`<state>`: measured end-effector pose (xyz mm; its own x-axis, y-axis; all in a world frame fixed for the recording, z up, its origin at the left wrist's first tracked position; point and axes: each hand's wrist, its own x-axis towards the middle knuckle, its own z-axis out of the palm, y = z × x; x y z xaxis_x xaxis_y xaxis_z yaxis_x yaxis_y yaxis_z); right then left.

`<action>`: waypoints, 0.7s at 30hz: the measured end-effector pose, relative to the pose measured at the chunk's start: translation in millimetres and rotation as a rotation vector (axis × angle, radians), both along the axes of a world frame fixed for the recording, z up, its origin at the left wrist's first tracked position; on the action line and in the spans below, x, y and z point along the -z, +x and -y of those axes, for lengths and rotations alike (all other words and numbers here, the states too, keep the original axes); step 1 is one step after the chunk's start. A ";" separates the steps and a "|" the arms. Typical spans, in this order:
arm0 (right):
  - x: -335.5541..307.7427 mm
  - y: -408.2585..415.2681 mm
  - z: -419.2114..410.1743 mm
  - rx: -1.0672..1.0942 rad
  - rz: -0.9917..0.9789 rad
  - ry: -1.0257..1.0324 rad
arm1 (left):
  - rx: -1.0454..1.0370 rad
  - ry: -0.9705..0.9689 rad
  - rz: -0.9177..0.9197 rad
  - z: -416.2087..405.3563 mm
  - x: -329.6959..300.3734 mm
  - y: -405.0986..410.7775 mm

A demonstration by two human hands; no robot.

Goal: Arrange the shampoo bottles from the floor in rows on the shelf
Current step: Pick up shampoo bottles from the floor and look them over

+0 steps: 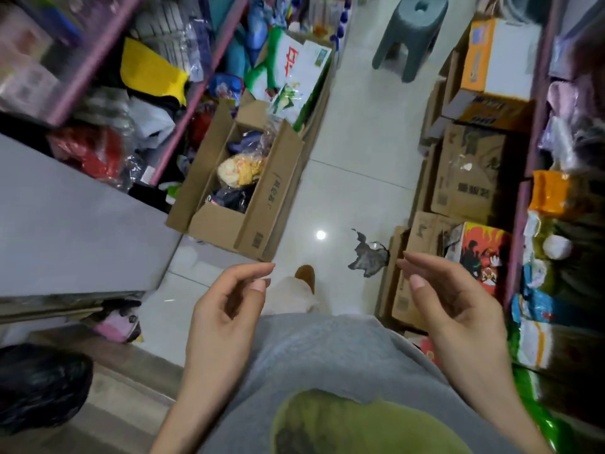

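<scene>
I look down a narrow shop aisle with a white tiled floor [360,165]. My left hand [229,299] and my right hand [448,290] hover in front of my grey top, palms facing each other, fingers loosely curled, holding nothing. I can make out no shampoo bottles. Shelves with pink uprights [196,90] line the left side, stuffed with bagged goods. Another pink-framed shelf [530,178] of packets runs along the right.
An open cardboard box [262,198] of bagged items sits on the floor at left, beside a grey counter [75,224]. Stacked cartons [468,172] line the right. A grey plastic stool [412,31] stands far down the aisle. A torn dark scrap [368,255] lies on the tiles.
</scene>
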<state>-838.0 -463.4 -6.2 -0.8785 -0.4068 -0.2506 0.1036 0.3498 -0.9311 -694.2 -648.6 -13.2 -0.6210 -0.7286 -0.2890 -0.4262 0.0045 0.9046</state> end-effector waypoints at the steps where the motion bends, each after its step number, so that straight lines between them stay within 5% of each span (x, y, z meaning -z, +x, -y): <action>1: -0.3 -8.3 10.6 0.020 0.004 -0.002 | 0.017 -0.009 -0.003 15.4 -1.5 -13.4; 13: 6.8 -116.5 78.5 0.174 0.107 0.128 | 0.228 0.009 -0.046 123.4 -5.2 -191.0; 21: 7.0 -283.4 122.0 0.198 0.072 0.101 | 0.200 0.010 -0.051 167.1 3.9 -352.9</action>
<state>-1121.4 -585.4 -13.2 -0.9172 -0.1977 -0.3460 0.2444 0.4067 -0.8803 -1047.2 -815.7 -17.1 -0.7672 -0.5864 -0.2599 -0.3711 0.0753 0.9256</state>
